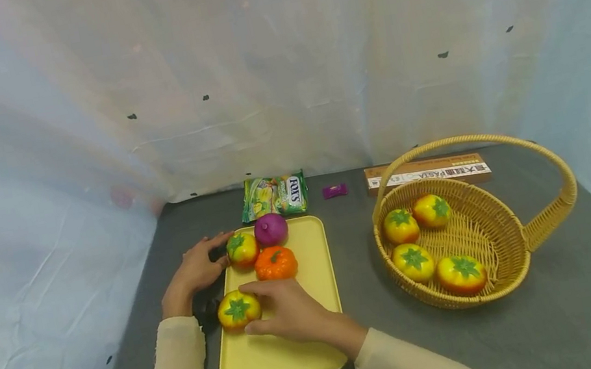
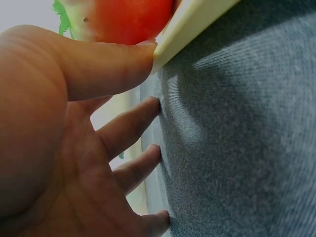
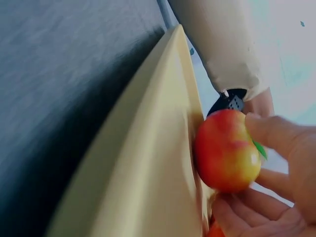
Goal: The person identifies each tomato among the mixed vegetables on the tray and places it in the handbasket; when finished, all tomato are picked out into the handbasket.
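My right hand (image 1: 294,310) holds a yellow-red toy persimmon (image 1: 238,309) with a green leafy top, thumb and fingers around it, at the left side of the yellow tray (image 1: 313,287). In the right wrist view this persimmon (image 3: 227,150) sits beside the tray edge. My left hand (image 1: 200,268) is at the tray's far left corner, fingers spread beside a second persimmon (image 1: 242,249). Its thumb (image 2: 111,69) touches the tray rim in the left wrist view. A purple onion (image 1: 270,230) and an orange pumpkin (image 1: 276,263) lie next to that persimmon on the tray.
To the right stands a wicker basket (image 1: 484,243) with a tall handle and several persimmons inside. Behind the tray lies a green FOX'S candy bag (image 1: 274,196), with a small purple candy (image 1: 335,191) to its right. A pasta box (image 1: 430,174) lies behind the basket.
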{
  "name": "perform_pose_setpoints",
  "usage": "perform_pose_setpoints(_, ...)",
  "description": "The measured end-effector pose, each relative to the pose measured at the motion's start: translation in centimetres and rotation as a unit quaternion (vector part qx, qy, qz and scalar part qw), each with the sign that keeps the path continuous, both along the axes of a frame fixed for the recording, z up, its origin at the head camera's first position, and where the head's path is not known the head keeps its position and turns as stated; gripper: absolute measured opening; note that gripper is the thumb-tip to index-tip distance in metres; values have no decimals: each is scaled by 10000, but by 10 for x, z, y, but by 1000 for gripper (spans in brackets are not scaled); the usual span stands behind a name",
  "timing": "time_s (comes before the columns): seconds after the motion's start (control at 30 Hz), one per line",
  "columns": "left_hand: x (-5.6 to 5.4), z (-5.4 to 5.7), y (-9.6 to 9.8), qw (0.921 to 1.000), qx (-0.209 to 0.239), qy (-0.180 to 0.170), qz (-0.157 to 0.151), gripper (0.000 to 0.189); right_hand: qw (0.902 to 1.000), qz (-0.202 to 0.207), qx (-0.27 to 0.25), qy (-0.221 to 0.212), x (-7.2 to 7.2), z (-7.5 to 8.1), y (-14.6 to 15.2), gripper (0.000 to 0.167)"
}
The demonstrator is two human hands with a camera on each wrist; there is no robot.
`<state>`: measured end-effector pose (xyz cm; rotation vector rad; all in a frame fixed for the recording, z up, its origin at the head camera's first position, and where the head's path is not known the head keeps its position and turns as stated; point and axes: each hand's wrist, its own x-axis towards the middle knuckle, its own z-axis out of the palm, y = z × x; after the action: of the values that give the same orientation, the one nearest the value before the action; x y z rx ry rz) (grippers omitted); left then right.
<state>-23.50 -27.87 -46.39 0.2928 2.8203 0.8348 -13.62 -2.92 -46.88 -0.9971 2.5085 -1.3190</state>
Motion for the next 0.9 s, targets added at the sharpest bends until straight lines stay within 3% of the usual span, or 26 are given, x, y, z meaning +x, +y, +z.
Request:
perform_pose_setpoints(0.3, 0, -3, 0, 10000, 14, -32, 28, 57, 9994, -137, 320, -42, 1, 6, 0, 54)
perform_pose_setpoints(0.43, 0, -2, 1, 9999, 9, -140, 77, 58, 9991, -145, -78, -395, 6, 19, 23, 54)
perform_pose_setpoints(0.53, -1, -3, 1, 9998, 3, -166, 71, 58, 9953, -136, -646, -710, 9, 32, 51, 54)
perform_pose_setpoints(0.63, -1, -4, 0, 9999, -22, -125, 27, 58, 9931, -86, -958, -670, 11, 45, 88, 53)
perform_pose_setpoints(0.77, -2, -5, -2, 9999, -26, -119, 29, 58, 9957, -251, -802, -386, 13, 60, 146, 52)
perform_pose_setpoints(0.9, -2, -4, -3, 9999, -29, -114, 25, 58, 9945, -762, -646, -303, 17, 67, 206, 51)
